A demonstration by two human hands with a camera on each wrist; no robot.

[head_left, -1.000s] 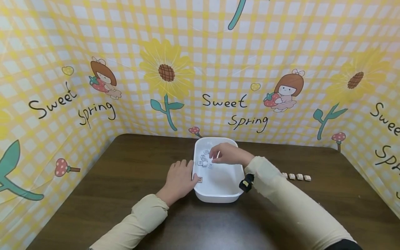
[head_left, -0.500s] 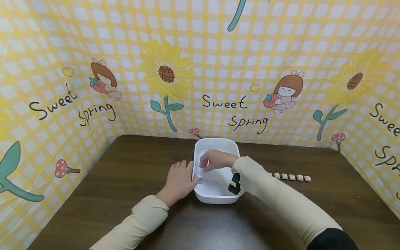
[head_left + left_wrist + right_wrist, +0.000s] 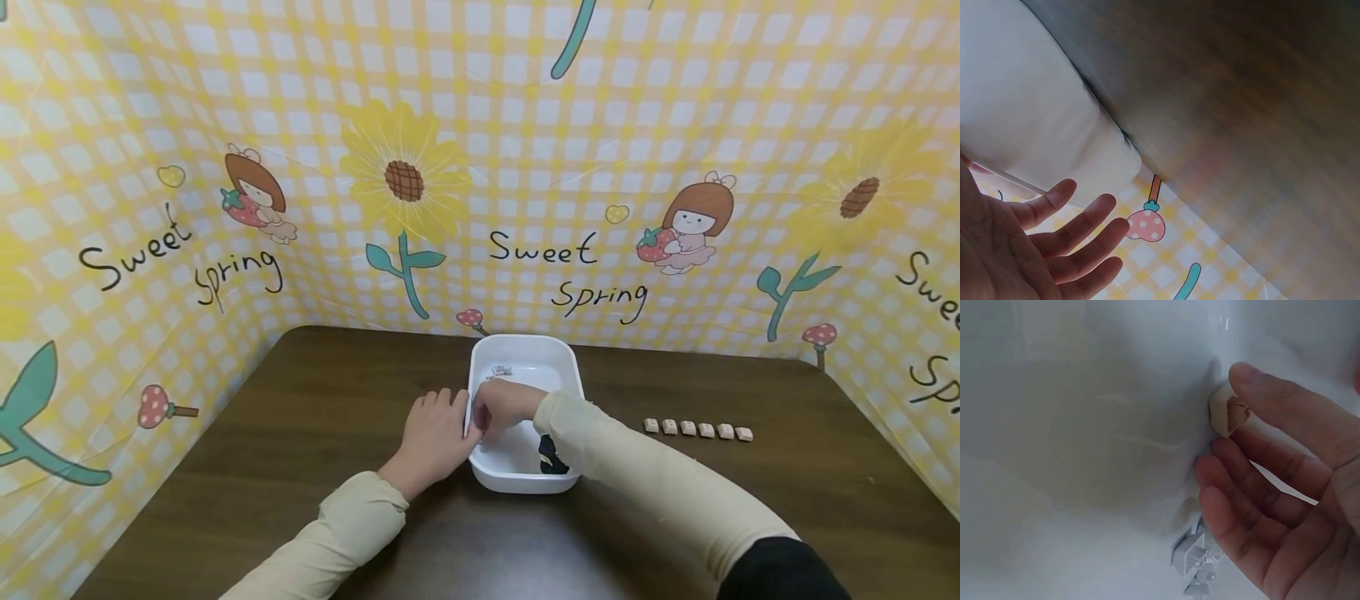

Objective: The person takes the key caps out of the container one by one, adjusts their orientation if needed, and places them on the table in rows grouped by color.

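Observation:
In the head view, my left hand (image 3: 433,433) rests against the left side of a white plastic tub (image 3: 525,482), thumb at its rim. The left wrist view shows this hand's fingers (image 3: 1082,225) slightly bent beside the tub, holding nothing. My right hand (image 3: 510,407) is inside the tub near the left wall. In the right wrist view, its thumb and index finger pinch a beige keycap (image 3: 1221,412) with a brown inside, close to the wall. Several whitish keycaps (image 3: 1192,553) lie below the curled fingers, partly hidden; some keycaps (image 3: 501,371) show in the tub's far left part.
A row of several beige keycaps (image 3: 707,431) lies on the dark wooden table (image 3: 360,358), right of the tub. A yellow checked cloth (image 3: 525,150) with printed flowers surrounds the table's back and sides. A black band (image 3: 552,457) sits at the right wrist.
My right hand has moved left and nearer within the tub, from the whitish keycaps to the beige keycap by the left wall. My left hand has stayed at the rim.

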